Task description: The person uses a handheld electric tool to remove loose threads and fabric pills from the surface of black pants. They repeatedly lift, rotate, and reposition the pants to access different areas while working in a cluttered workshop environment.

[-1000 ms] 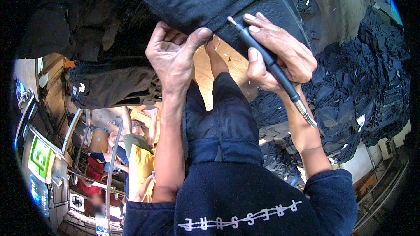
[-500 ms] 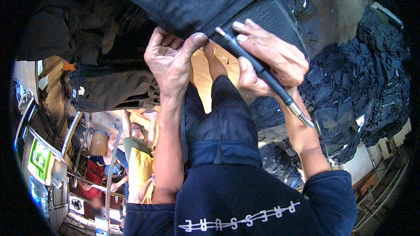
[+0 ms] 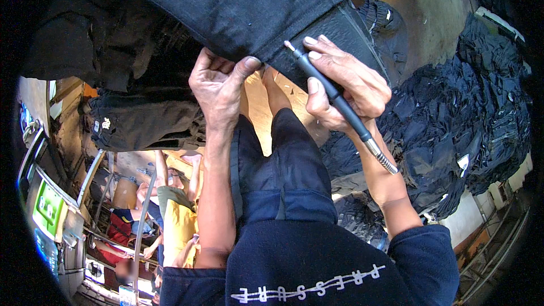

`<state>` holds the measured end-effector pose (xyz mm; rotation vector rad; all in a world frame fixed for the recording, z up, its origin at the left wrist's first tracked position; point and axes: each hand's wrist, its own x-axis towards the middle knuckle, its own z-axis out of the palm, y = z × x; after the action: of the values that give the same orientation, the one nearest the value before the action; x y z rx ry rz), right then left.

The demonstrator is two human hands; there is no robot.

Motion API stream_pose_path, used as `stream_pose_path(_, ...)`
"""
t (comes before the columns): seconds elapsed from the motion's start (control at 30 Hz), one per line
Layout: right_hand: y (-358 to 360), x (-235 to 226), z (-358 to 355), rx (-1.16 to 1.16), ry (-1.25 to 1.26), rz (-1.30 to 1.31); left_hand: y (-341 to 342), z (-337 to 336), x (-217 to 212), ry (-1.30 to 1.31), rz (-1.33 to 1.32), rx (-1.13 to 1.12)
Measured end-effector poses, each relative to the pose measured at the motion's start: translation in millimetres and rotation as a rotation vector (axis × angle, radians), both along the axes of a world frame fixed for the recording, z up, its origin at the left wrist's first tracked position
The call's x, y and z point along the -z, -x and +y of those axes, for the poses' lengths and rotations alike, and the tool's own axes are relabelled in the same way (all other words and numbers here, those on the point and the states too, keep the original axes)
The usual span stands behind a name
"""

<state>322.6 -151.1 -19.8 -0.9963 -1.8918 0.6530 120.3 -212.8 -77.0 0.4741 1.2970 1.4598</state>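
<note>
Dark denim garment (image 3: 232,5) is spread in front of me, one hem drawn over a flat black board (image 3: 323,39). My left hand (image 3: 221,82) pinches the garment's near edge between thumb and curled fingers. In my right hand (image 3: 354,82) is a black pen-shaped rotary tool handpiece (image 3: 330,88), with a spring-like metal sleeve at its rear end. Its small pale tip (image 3: 288,45) points at the cloth close to the hem; whether it touches I cannot tell.
A large heap of dark garments (image 3: 447,119) lies at the right. Folded dark trousers (image 3: 147,119) hang at the left, beside more dark cloth (image 3: 73,45). Other people (image 3: 122,249) are at the lower left, near a metal pole (image 3: 141,232). My bare legs and the floor show below.
The garment and board have shifted slightly down and left in view. The handpiece and my right hand have moved a little left; both grips stay the same.
</note>
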Motion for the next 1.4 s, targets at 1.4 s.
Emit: stream_pose_path(1.4,-9,5,5,0.051,-0.025,-0.031,4,-3,17,-0.030,-0.033,0.016)
